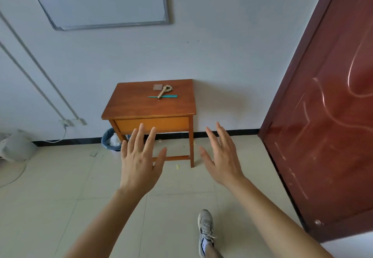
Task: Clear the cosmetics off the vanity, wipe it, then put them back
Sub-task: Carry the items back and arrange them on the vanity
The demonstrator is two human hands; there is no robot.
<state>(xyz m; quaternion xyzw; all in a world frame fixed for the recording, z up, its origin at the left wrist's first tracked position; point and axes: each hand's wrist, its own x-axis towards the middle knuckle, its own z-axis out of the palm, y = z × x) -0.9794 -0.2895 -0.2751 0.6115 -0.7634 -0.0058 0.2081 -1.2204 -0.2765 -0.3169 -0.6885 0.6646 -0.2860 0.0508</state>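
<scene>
I log one wooden table (131,106), four items on its top.
- Green comb (171,96): lying flat, my reference point.
- Wooden stick (162,93): crossing the comb at a slant.
- Beaded hair tie (168,88): just behind the comb, at the stick's far end.
- Small brown square (157,87): behind the comb, left of the tie; I cannot tell what it is.

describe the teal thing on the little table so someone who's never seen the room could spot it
Look at the small wooden table against the white wall, left of the dark red door. Near its back edge, the teal piece lies just in front of a greyish square pad and a beige ring. It is long, thin, crosswise, and the only brightly coloured one.
</scene>
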